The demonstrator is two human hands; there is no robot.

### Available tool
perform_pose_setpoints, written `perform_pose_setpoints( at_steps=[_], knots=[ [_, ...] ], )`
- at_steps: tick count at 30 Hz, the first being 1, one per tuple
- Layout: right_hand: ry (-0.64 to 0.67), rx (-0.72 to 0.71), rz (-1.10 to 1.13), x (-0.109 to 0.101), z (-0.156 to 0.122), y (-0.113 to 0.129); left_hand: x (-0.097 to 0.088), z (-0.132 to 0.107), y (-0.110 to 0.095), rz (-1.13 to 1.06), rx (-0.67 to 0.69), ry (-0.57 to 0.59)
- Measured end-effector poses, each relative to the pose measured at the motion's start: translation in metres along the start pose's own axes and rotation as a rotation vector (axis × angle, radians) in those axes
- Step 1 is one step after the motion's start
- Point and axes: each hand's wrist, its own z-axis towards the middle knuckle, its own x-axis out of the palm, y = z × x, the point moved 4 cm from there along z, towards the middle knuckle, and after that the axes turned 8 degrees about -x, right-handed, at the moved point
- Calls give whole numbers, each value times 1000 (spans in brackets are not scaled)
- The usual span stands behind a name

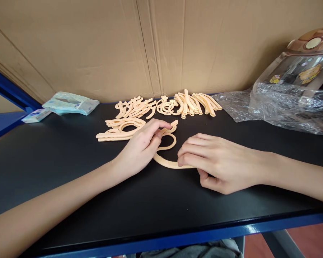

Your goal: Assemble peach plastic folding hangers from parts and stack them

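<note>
Three peach piles [188, 104], upper centre, on one black tabletop [110, 211] before cardboard [83, 46]; centrally, left hand [145, 139] and right hand [218, 161] clamp one curved piece [168, 163].

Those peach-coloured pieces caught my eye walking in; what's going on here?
Someone is working bare-handed over a black tabletop. The right hand holds a curved strip; the left hand is farther along it, beside a smaller curl, its grip partly hidden. Loose pieces lie in piles behind.

Packet [70, 103] left, pieces [188, 102] between, bottle [309, 68] right.
</note>
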Motion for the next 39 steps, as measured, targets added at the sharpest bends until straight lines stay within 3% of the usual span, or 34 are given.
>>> perform_pose_setpoints(
  at_steps=[9, 17, 23, 30, 39],
  knots=[
    [-33, 19, -81, 1, -2, -6, 3, 1, 3, -105, 37, 48],
    [-46, 29, -98, 1, -1, -8, 3, 1, -2, -23, 185, 50],
    [-61, 29, -78, 2, -2, -9, 5, 3, 0, 42, 142, 53],
    [-75, 13, -83, 2, -2, -8, 8, 2, 2, 126, 105, 140],
    [-81, 17, -101, 1, 0, -9, 7, 4, 6, 96, 94, 176]
  ],
)
